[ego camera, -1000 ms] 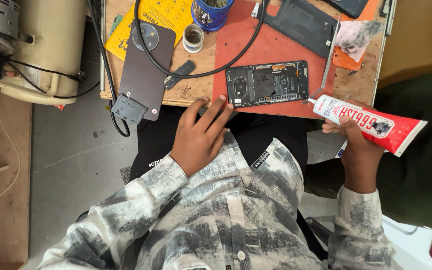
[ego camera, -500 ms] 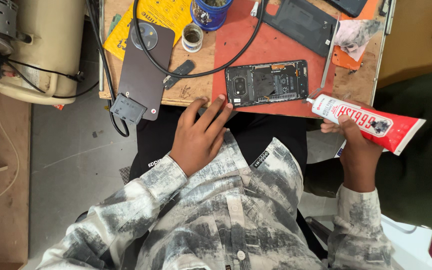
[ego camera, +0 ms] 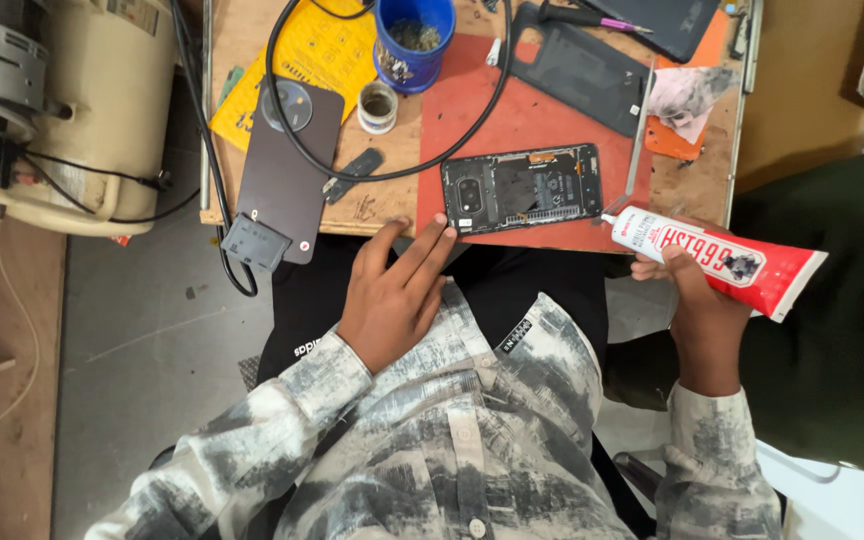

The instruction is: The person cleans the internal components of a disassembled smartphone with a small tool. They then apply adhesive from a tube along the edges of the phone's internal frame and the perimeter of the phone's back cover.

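The right hand (ego camera: 697, 300) is clenched around a red-and-white squeeze tube of adhesive (ego camera: 720, 258), its white nozzle pointing at the near right corner of an opened black smartphone (ego camera: 522, 188) with its back removed, lying flat on a red work mat (ego camera: 542, 110) at the wooden bench's (ego camera: 242, 30) front edge. The left hand (ego camera: 392, 295) lies loose and grasps nothing, fingertips (ego camera: 439, 222) at the phone's left end. Behind, a blue plastic cup (ego camera: 414, 40) holds small dark parts beside a small round white pot (ego camera: 378, 105) whose contents cannot be made out.
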